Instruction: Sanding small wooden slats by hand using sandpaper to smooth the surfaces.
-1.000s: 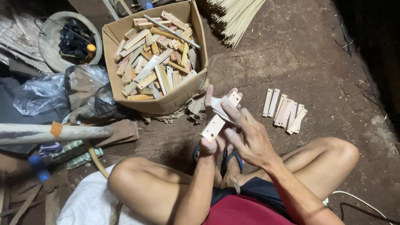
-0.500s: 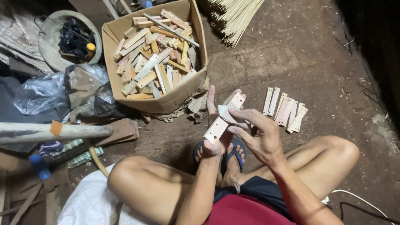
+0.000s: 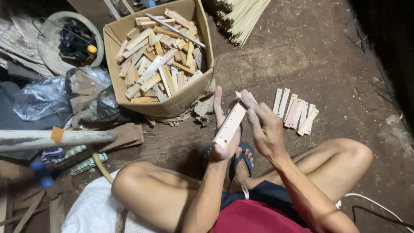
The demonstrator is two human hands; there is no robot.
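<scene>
My left hand (image 3: pixel 224 129) holds a pale wooden slat (image 3: pixel 230 125) upright-tilted in front of me, thumb pointing up beside it. My right hand (image 3: pixel 264 125) presses a small light piece, likely sandpaper (image 3: pixel 239 96), against the slat's upper end. A row of similar flat wooden slats (image 3: pixel 296 111) lies on the dirt floor just right of my hands. A cardboard box (image 3: pixel 172 103) full of mixed wooden slats stands beyond my hands to the left.
A bundle of thin bamboo sticks (image 3: pixel 239 19) lies at the top. A round basin (image 3: pixel 47 41) with dark items, plastic bags (image 3: pixel 56 95) and a pale pole (image 3: pixel 56 139) crowd the left. My knees and blue sandals (image 3: pixel 241 159) are below; a white cable (image 3: pixel 371 205) runs at right.
My right hand has slid along the slat's upper end, its fingers drawing closer over it. The left hand still grips the slat in about the same place.
</scene>
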